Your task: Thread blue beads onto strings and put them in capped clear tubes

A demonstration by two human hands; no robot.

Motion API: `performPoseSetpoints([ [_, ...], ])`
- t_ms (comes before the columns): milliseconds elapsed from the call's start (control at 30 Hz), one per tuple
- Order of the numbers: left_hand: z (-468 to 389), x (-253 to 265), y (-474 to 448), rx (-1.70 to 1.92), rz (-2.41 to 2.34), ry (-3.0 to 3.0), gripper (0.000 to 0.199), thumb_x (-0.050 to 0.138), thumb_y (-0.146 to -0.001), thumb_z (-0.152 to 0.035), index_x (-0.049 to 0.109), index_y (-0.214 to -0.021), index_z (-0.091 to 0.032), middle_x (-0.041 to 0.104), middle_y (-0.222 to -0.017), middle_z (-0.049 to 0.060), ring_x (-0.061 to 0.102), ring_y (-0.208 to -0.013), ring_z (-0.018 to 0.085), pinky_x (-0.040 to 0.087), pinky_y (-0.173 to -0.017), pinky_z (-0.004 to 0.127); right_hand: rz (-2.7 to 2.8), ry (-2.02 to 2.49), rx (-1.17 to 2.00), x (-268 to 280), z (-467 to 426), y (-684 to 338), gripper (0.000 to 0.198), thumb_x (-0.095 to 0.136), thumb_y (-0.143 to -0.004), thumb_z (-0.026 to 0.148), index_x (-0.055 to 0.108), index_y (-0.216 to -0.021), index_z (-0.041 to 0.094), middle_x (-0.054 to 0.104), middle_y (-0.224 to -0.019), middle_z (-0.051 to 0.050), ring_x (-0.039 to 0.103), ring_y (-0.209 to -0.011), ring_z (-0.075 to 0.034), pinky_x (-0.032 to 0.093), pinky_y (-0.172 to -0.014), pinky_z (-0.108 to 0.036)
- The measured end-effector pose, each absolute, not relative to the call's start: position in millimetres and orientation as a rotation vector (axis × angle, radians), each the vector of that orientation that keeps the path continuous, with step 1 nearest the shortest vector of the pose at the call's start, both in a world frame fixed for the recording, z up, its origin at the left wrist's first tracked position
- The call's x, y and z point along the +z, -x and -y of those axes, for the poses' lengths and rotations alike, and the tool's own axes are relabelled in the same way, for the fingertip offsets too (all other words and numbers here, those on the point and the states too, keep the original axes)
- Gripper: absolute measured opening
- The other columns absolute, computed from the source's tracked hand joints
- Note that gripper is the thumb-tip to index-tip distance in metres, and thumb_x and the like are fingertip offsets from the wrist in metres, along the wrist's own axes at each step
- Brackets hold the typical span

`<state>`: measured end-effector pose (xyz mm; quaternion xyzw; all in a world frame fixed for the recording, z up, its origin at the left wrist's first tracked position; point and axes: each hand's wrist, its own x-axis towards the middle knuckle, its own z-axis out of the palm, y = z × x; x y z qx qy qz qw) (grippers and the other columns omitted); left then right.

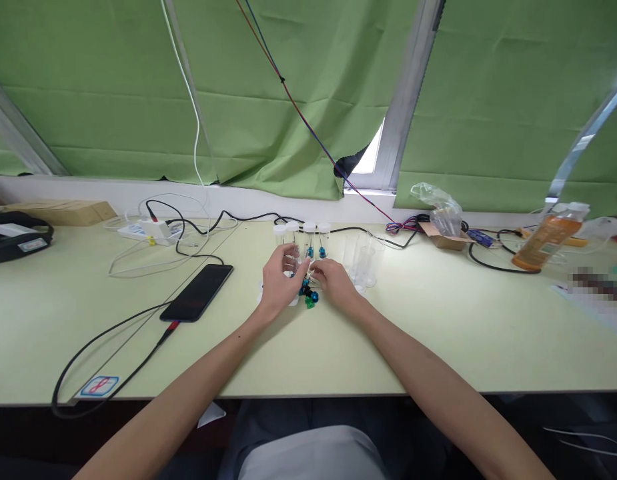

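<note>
White-capped tubes (pixel 323 242), four, near left hand (pixel 281 277) and right hand (pixel 334 280), both curled, grips indiscernible.

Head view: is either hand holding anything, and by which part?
Cannot be told. The left hand curls near the white-capped tubes, with the right hand close beside it; anything pinched is too small to make out.

The two bare, sleeveless forearms reach forward from the lower corners, the left one (pixel 203 377) and the right one (pixel 428 360) slanting inward. The bare left hand (pixel 282 277) is turned partly on edge, fingers bent, thumb pointing inward. The bare right hand (pixel 337 281) faces it, knuckles up, fingers curled, fingertips near that thumb.
</note>
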<state>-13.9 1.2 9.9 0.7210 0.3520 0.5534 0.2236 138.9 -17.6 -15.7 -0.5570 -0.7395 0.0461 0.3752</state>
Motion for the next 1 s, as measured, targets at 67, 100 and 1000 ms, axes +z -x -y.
performPoseSetpoints([
  [67, -1, 10, 14, 1.537, -0.985, -2.008, 0.036, 0.065, -0.082, -0.040, 0.056, -0.112, -0.022, 0.063, -0.098, 0.004, 0.060, -0.070, 0.012, 0.053, -0.069, 0.030, 1.847, 1.387, 0.132, -16, 17, -139, 0.016, 0.052, -0.089, 0.009, 0.066, -0.092, 0.016, 0.066, -0.088, -0.005, 0.057, -0.083, -0.017, 0.042, -0.078, -0.028],
  [100, -1, 10, 14, 1.543, -0.990, -2.020, 0.036, 0.065, -0.081, -0.040, 0.057, -0.111, -0.022, 0.063, -0.097, 0.004, 0.060, -0.069, 0.012, 0.053, -0.068, 0.029, 1.826, 1.368, 0.139, -17, 17, -139, 0.016, 0.052, -0.089, 0.009, 0.066, -0.092, 0.017, 0.066, -0.088, -0.005, 0.058, -0.083, -0.017, 0.043, -0.078, -0.028],
  [1000, -1, 8, 14, 1.283, -0.953, -2.363, 0.030, 0.066, -0.079, -0.035, 0.066, -0.106, -0.021, 0.069, -0.098, 0.005, 0.061, -0.067, 0.014, 0.053, -0.063, 0.029, 1.137, 1.039, 0.201, 6, 35, -127, 0.015, 0.051, -0.091, 0.030, 0.061, -0.094, 0.019, 0.065, -0.087, -0.004, 0.062, -0.074, -0.015, 0.053, -0.075, -0.029],
])
